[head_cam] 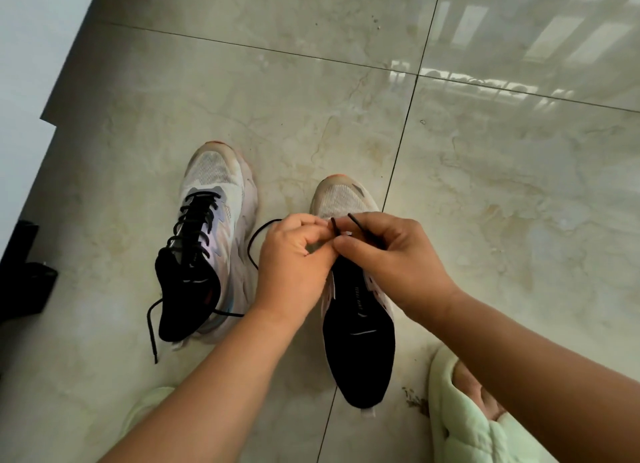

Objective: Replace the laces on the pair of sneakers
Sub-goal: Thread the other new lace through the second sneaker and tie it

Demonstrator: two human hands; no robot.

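Two white sneakers with black linings stand on the tiled floor, toes pointing away from me. The left sneaker [207, 241] is threaded with a black lace, whose loose ends trail onto the floor by its heel. Over the right sneaker [356, 324] my left hand [294, 258] and my right hand [388, 254] meet. Both pinch a second black lace [334, 225] near its tips, which stick up between my fingers. A loop of that lace hangs left of my left hand. The right sneaker's eyelets are hidden by my hands.
My feet wear pale green slippers: one [464, 417] at the bottom right, one [149, 407] partly under my left forearm. A black object [24, 272] lies at the left edge by a white wall. Glossy marble floor tiles [485, 220] stretch ahead.
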